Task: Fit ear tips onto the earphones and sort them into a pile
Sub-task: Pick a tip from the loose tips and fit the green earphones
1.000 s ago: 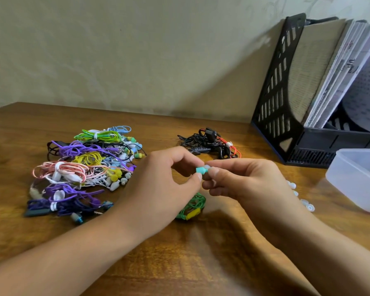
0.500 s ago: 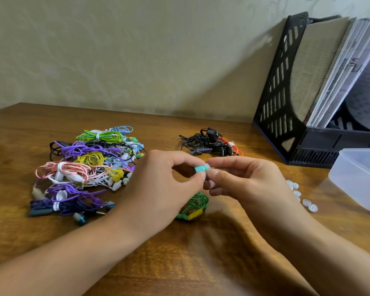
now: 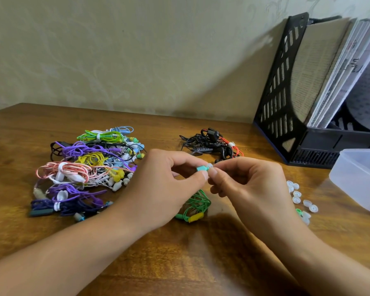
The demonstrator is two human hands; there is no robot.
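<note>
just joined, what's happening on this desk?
A person is fitting an ear tip onto a teal earbud: the left hand pinches the earbud, the right hand pinches the tip against it. Its green cable hangs to the table. A pile of colourful earphones lies left, black ones behind, loose tips right.

A black mesh file rack (image 3: 275, 99) stuffed with papers (image 3: 338, 67) is parked against the wallpapered wall (image 3: 137, 50), on the wooden table (image 3: 179, 263).
</note>
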